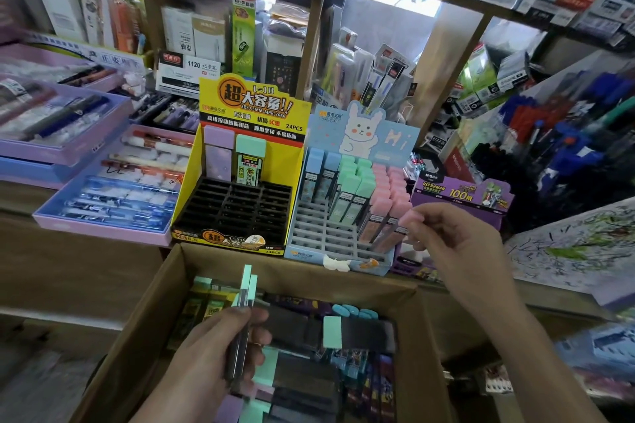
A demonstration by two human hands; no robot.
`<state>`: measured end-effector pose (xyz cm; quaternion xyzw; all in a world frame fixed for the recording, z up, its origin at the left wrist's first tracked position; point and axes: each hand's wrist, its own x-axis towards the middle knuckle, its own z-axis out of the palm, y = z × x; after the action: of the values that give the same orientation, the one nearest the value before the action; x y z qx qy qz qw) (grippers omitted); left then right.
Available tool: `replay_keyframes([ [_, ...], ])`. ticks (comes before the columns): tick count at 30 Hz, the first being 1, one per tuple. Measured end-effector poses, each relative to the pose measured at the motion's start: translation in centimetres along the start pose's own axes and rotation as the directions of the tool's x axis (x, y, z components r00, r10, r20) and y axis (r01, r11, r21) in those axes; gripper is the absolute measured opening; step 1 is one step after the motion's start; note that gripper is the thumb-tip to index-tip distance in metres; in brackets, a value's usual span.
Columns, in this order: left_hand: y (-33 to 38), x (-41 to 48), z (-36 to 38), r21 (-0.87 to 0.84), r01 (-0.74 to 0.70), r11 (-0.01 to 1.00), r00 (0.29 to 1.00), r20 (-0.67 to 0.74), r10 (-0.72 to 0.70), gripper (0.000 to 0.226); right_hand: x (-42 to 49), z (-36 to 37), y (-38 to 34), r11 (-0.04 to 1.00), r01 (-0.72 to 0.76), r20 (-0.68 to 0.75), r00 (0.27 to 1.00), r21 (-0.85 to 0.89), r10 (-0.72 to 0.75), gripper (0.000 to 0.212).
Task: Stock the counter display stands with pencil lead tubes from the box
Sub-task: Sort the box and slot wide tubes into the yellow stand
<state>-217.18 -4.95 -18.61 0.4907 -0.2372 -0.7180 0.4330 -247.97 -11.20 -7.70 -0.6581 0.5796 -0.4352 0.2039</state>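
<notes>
**Pink tube at the bunny stand**

The fingers (422, 216) of my right hand (457, 237) pinch the cap of a pink lead tube (395, 232) at the right edge of the blue bunny stand (343, 268). My left hand (220, 350) grips a bundle of mint-capped tubes (248, 288) over the cardboard box (309, 273). The tubes look light, rigid and slick, so I'd hold near the cap and drop each straight into a slot. The yellow stand (192, 182) holds only two. Both stands sit on a wooden worktop (86, 268), with crowded stationery shelves behind.
</notes>
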Motion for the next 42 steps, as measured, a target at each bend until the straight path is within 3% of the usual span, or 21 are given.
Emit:
replay_keyframes([
  [10, 0.2, -0.1, 0.2, -0.003, 0.023, 1.000, 1.000, 0.000, -0.023, 0.038, 0.7, 1.8, -0.5, 0.999, 0.031, -0.011, 0.999, -0.024, -0.031, 0.020],
  [18, 0.7, -1.1, 1.1, -0.004, 0.017, 1.000, 0.999, -0.028, -0.017, 0.039, 0.5, 2.7, -0.3, 0.981, 0.099, -0.038, 0.994, -0.167, -0.107, 0.015],
  [23, 1.0, -1.5, 1.5, 0.011, 0.026, 1.000, 0.999, -0.045, -0.025, 0.029, 0.3, 3.0, -0.1, 0.968, 0.127, -0.060, 0.988, -0.216, -0.143, 0.023],
  [27, 1.4, -1.8, 1.6, -0.016, 0.036, 0.999, 0.999, -0.035, -0.036, 0.037, -0.6, 3.0, -0.6, 0.946, 0.149, -0.133, 0.972, -0.288, -0.194, 0.029],
  [30, 1.6, -2.0, 1.4, 0.025, 0.020, 0.999, 1.000, 0.002, -0.020, 0.034, -2.5, 4.2, -1.4, 0.982, 0.132, -0.158, 0.976, -0.133, -0.153, 0.026],
  [33, 1.7, -2.3, 1.5, 0.120, -0.003, 0.993, 0.999, 0.032, -0.001, 0.033, -4.4, 6.4, -2.2, 0.989, -0.016, 0.004, 1.000, 0.150, 0.015, 0.022],
  [36, 2.0, -2.8, 1.7, 0.185, -0.027, 0.982, 0.998, 0.061, 0.015, 0.033, -5.9, 8.6, -2.2, 0.910, -0.190, 0.153, 0.978, 0.369, 0.143, 0.024],
  [39, 2.2, -3.1, 1.8, 0.245, -0.050, 0.968, 0.996, 0.079, 0.031, 0.035, -6.8, 10.1, -2.3, 0.837, -0.304, 0.284, 0.940, 0.455, 0.187, 0.023],
  [42, 2.2, -3.2, 1.9, 0.237, -0.041, 0.971, 0.997, 0.067, 0.026, 0.024, -7.1, 10.6, -2.1, 0.796, -0.357, 0.429, 0.893, 0.489, 0.137, 0.033],
])
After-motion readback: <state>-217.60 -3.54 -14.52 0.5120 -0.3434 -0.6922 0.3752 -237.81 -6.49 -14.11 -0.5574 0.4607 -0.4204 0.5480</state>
